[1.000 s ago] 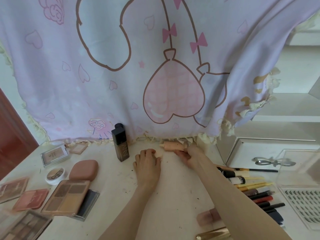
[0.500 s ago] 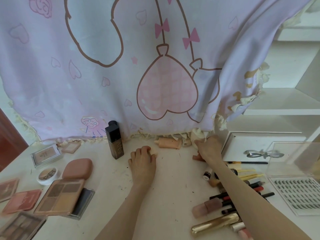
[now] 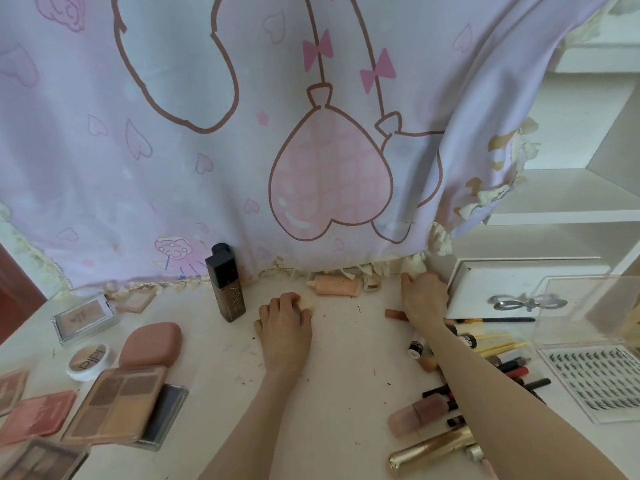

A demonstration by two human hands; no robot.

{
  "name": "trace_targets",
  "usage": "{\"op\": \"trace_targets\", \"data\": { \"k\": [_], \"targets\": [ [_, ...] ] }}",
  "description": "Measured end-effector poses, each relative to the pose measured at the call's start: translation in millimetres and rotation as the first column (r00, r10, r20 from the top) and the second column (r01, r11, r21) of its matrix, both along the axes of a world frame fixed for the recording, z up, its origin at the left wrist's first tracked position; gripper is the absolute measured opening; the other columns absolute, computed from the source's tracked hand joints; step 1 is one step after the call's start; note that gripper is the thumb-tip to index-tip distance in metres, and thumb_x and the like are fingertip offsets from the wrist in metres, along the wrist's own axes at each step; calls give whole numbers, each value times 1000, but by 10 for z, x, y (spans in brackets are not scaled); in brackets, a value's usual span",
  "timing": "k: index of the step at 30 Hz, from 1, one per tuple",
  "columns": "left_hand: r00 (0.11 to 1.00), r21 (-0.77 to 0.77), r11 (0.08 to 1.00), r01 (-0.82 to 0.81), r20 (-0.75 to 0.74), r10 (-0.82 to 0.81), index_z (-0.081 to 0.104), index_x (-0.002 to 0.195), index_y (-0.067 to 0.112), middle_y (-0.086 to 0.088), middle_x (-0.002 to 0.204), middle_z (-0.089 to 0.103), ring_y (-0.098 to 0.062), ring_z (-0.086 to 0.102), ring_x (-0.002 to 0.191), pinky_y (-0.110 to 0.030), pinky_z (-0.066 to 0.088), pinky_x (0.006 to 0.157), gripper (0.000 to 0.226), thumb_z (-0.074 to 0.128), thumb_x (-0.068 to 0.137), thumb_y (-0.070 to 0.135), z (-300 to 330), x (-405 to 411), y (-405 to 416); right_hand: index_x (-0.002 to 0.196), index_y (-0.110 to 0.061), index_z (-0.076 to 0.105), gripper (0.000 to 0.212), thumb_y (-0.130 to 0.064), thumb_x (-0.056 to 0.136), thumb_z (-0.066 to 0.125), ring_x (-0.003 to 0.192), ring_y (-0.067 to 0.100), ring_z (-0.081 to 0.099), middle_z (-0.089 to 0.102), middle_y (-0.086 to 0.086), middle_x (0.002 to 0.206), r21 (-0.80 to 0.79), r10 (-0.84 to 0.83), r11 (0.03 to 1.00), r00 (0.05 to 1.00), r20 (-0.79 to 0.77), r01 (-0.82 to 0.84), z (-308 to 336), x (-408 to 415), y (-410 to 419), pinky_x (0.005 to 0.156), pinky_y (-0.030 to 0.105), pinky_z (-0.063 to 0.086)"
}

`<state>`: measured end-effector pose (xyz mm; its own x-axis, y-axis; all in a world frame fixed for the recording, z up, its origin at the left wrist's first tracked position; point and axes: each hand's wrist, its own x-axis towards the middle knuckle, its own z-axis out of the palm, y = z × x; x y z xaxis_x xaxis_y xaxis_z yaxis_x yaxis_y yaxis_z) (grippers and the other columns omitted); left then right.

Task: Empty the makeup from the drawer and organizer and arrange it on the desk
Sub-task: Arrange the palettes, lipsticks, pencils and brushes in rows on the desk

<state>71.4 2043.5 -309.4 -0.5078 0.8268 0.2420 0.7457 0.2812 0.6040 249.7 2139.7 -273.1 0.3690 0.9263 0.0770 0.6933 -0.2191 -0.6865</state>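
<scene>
My left hand (image 3: pixel 285 323) rests mid-desk with its fingers curled under and nothing visible in it. My right hand (image 3: pixel 424 299) lies palm down at the back right, fingertips at the curtain frill beside the white drawer box (image 3: pixel 485 289). A brown stick (image 3: pixel 394 313) pokes out from under its palm; whether the hand grips it is hidden. A peach tube (image 3: pixel 334 285) lies against the curtain hem. To the left of it a dark foundation bottle (image 3: pixel 225 282) stands upright.
Palettes (image 3: pixel 114 407), a blush compact (image 3: pixel 85 315), a round pot (image 3: pixel 88 360) and a brown puff case (image 3: pixel 150 344) lie at the left. Under my right forearm are pencils, lipsticks (image 3: pixel 512 367) and a gold tube (image 3: pixel 429 448). At the right are a lash tray (image 3: pixel 595 379) and a clear organizer (image 3: pixel 588 306).
My right hand let go of the peach tube at the curtain hem and moved right to the corner by the drawer box. My left hand stayed put.
</scene>
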Motion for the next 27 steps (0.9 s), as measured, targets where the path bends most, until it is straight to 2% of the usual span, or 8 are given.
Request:
{"op": "trace_targets", "data": {
  "k": [5,8,11,14,16,18,22,27],
  "targets": [
    [1000,9,1000,3,4,-3,50,118,19,0,117,52,-20,38,112,-31,27,89,27,49,92,28,13,-1,13,104,12,56,30,-15,92,49,100,39,59,62,26,105,14,-4,1000,1000,-21,5,-15,-7,-17,76,37,47],
    [1000,14,1000,4,3,-4,50,117,19,0,117,53,-21,39,112,-32,28,88,27,49,92,27,15,-5,12,97,10,59,32,-20,91,51,94,38,61,64,25,97,11,18,1000,996,-93,-17,-47,19,-33,75,34,46],
    [1000,9,1000,4,13,-5,50,118,19,-1,118,53,-21,39,113,-32,27,89,27,49,92,27,19,-3,5,85,3,57,24,-21,90,53,82,33,61,64,18,85,66,88,995,987,-133,-80,-77,2,-125,64,29,40],
    [1000,5,1000,6,17,-6,51,117,19,-1,118,54,-21,39,113,-31,27,88,26,50,92,26,7,-1,-2,102,-2,57,18,-15,94,48,89,28,57,59,12,95,162,321,932,946,38,-323,-27,-100,-244,75,32,43],
    [1000,10,1000,7,13,-7,51,117,19,0,117,54,-21,39,112,-30,27,87,26,50,92,26,3,1,1,114,-1,56,25,-9,95,43,105,29,51,56,13,112,143,483,835,832,273,-532,-24,-191,-219,88,33,39],
    [1000,16,1000,9,10,-9,51,116,18,0,117,54,-21,39,111,-31,27,87,26,51,92,26,4,2,5,115,-1,55,27,-6,94,40,116,30,46,54,13,122,64,581,752,706,405,-656,-67,-266,-157,96,35,39],
    [1000,14,1000,5,7,-5,51,116,19,1,118,54,-20,39,112,-31,27,88,25,50,92,26,2,-10,12,124,-2,49,31,-6,96,37,122,26,43,47,12,129,-47,640,710,615,460,-703,-107,-283,-162,96,26,35],
    [1000,10,1000,6,15,-7,51,118,19,1,121,53,-20,38,114,-32,27,89,26,49,92,24,2,-12,25,132,-3,40,39,-23,98,38,118,28,46,44,12,135,-83,555,803,690,465,-590,-142,-123,-177,94,32,40]
  ]
}}
